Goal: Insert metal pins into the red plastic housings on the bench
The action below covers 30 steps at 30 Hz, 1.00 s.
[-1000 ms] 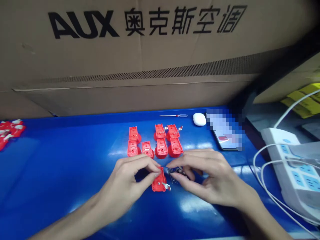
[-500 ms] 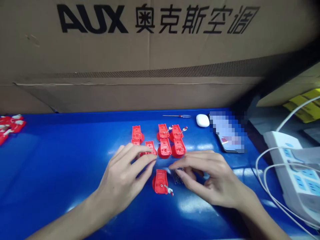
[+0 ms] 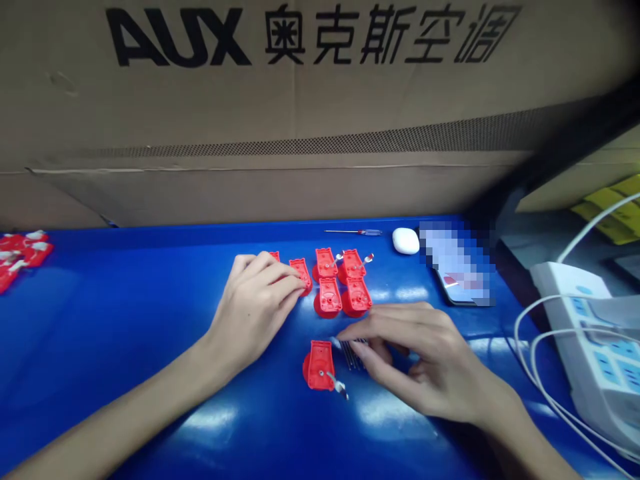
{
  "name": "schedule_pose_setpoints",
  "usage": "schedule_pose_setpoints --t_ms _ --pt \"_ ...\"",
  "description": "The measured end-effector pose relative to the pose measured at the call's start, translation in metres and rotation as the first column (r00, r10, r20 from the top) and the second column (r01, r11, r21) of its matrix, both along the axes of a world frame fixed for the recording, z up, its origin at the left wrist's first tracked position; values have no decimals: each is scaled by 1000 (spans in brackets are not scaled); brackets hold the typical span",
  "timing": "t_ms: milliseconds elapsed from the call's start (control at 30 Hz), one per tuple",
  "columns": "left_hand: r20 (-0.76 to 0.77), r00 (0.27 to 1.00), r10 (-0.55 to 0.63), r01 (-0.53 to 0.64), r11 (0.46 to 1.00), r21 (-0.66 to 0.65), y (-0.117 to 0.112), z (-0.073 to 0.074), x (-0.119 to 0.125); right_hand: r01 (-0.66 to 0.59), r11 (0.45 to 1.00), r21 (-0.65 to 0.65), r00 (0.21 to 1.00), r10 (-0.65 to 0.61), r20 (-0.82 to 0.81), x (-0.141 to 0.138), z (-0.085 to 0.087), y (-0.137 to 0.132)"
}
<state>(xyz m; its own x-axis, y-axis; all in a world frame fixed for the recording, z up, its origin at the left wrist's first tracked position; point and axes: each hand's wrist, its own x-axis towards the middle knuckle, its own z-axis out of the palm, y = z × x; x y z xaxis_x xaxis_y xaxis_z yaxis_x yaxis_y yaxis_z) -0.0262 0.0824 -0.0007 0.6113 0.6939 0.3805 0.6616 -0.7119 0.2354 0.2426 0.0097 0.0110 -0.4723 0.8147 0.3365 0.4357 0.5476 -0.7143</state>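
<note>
My left hand [image 3: 260,303] has its thumb and fingertips closed on the edge of a red plastic housing [image 3: 299,269] in the group on the blue table. Behind those fingers another red housing [image 3: 274,256] is mostly hidden. Two rows of red housings [image 3: 330,297] stand to the right, the back ones with small white-and-red pieces sticking out. Closer to me sits a single red housing [image 3: 320,365] with a grey-white piece [image 3: 340,387] at its corner. My right hand [image 3: 420,357] is pinched over several thin metal pins [image 3: 351,357]; what its fingertips hold is too small to make out.
At the back lies a screwdriver [image 3: 357,232], beside a white rounded case [image 3: 405,241] and a phone [image 3: 457,267]. A power strip [image 3: 585,333] with white cables is on the right. Red-and-white parts [image 3: 23,257] lie far left. A large cardboard box [image 3: 295,113] walls off the back.
My left hand has moved away from me, and the red housing at its fingertips has shifted back with it. My right hand stays nearly still over the pins.
</note>
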Motion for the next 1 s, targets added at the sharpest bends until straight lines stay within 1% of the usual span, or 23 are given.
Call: schedule_pose_setpoints --t_ms 167,400,500,567,633,700,733,767,833,900,933,1000 --pt "-33 999 -12 13 1000 21 14 0 2 -13 1000 -21 1000 13 27 2 0 0" --pt "-45 999 -7 8 1000 27 19 0 1 -33 999 -32 999 34 26 1 1 -2" --pt "-15 1000 -5 5 999 40 16 2 1 -40 998 -48 999 41 19 0 2 -2" --pt "50 999 6 -8 999 53 8 5 1 -50 997 -62 999 50 6 1 2 -2" --pt "137 990 -14 5 998 63 -2 9 2 -66 994 -86 998 64 -20 1 3 -4" --pt "228 968 -101 100 995 15 -15 12 2 -75 991 -112 996 68 -64 0 3 -6" --pt "262 952 -157 173 984 -38 -21 14 2 -80 989 -127 994 69 -88 0 4 -8" --pt "298 929 -220 262 959 -110 -27 15 3 -83 986 -143 992 67 -110 0 5 -9" --pt "345 896 -279 377 890 -258 -36 16 3 -96 981 -169 986 71 -150 -1 6 -11" --pt "384 872 -305 441 830 -343 -42 14 4 -120 975 -184 978 85 -191 -2 7 -12" --pt "400 865 -304 453 816 -359 -44 12 5 -132 974 -182 973 93 -212 -3 6 -11" --pt "436 849 -299 464 816 -344 -45 5 6 -150 975 -166 966 108 -236 -5 4 -9"
